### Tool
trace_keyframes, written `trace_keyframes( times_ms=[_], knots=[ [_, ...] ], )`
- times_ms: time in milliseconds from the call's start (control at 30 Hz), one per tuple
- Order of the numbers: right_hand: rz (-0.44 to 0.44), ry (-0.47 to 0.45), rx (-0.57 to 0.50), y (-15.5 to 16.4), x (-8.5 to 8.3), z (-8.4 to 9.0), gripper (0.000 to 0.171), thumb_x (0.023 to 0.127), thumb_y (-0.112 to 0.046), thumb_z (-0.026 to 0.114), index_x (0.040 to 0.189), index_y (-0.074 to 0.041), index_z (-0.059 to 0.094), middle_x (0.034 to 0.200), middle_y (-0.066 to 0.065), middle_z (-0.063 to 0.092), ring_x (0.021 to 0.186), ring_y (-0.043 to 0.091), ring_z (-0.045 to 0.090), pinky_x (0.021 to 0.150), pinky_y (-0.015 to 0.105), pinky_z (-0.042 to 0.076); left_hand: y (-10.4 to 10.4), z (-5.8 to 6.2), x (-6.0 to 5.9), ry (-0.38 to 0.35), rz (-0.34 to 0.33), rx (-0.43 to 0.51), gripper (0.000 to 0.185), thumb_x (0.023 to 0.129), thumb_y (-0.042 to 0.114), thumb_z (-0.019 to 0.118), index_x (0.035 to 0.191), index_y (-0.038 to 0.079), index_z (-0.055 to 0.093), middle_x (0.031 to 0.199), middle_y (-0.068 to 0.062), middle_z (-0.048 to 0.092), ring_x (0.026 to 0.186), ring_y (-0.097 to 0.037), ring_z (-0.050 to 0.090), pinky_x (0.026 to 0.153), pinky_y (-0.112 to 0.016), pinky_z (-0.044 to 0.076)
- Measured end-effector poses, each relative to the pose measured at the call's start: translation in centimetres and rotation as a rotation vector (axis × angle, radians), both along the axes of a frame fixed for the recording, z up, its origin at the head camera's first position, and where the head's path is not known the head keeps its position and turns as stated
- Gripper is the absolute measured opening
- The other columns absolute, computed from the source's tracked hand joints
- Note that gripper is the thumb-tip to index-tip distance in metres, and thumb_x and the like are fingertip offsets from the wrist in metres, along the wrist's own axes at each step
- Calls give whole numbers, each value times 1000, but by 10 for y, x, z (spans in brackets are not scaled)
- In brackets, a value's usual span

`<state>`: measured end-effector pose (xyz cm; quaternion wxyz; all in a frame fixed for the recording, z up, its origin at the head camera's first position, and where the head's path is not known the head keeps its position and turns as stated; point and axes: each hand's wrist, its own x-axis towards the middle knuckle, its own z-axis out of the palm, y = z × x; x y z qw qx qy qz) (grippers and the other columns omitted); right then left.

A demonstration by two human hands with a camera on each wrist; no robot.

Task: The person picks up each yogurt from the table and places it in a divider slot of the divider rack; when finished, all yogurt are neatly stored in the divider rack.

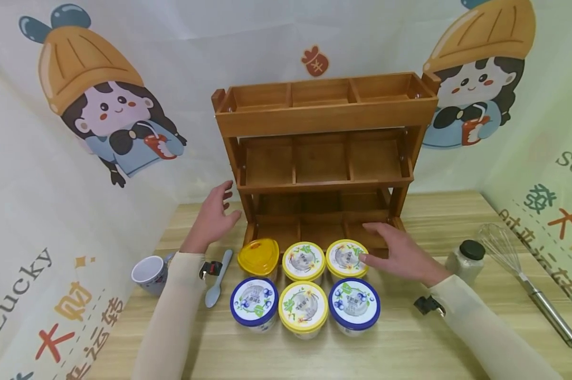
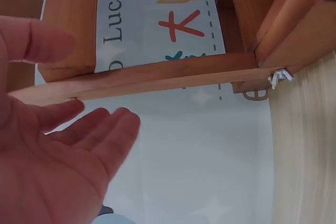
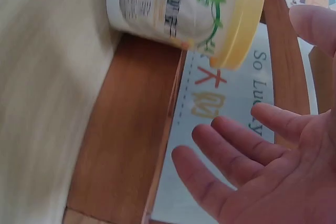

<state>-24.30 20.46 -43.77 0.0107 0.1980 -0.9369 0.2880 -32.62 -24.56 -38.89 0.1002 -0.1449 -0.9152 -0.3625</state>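
Note:
My left hand (image 1: 216,217) hovers by the left side of a three-tier wooden rack (image 1: 326,120), fingers loosely spread and palm towards it. In the left wrist view those fingers (image 2: 113,142) overlap a wooden side bar (image 2: 173,77). On the other side, my right hand (image 1: 402,252) reaches in front of the rack's lower right, its thumb at the edge of a yellow-lidded tub (image 1: 347,258). The right wrist view shows its fingers (image 3: 239,153) spread, holding nothing, below that tub (image 3: 173,9). Two more yellow-lidded tubs (image 1: 304,262) and two blue-lidded tubs (image 1: 254,302) stand grouped before the rack.
An amber-lidded container (image 1: 259,257) stands at the group's back left. Further left are a pale spoon (image 1: 218,279) and a mug (image 1: 150,273). To the right stand a black-capped jar (image 1: 466,261) and a whisk (image 1: 528,285). Printed cloth (image 1: 257,42) hangs behind.

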Motion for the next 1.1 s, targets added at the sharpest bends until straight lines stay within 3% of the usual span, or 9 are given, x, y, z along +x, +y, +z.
trace_keyframes(
  times_ms=[200,400,567,800,1100],
  knots=[
    [34,-37,-76,-2,3,-5,82,94,-48,78,157,-5,45,155,19,56,137,42,58,110,63,49,1,3,-16,4,-13,171,71,100,6,59,164,1,29,165,-21,39,148,-42,47,119,-54,45],
    [59,-36,-131,-3,3,-15,77,93,-38,80,153,-2,49,147,20,62,130,40,63,106,60,53,4,8,-32,10,-9,256,62,104,9,58,161,4,35,162,-18,45,145,-38,52,116,-52,48],
    [98,-58,-197,-3,1,-18,78,92,-33,83,155,-3,48,146,18,62,127,37,63,105,57,54,5,15,-40,35,35,289,55,106,11,56,158,6,39,158,-17,49,143,-35,55,114,-52,50],
    [184,-175,-252,0,-3,-20,86,91,-31,83,160,-4,41,147,19,60,127,36,63,101,47,57,7,22,-47,70,24,377,52,107,13,57,157,5,42,155,-18,52,141,-33,56,114,-51,50],
    [255,-244,-297,0,-8,-26,92,90,-31,84,162,-4,35,150,21,57,135,43,57,104,55,57,6,27,-52,60,45,379,48,107,14,59,153,4,49,150,-18,58,139,-31,58,109,-46,55]
  ],
)
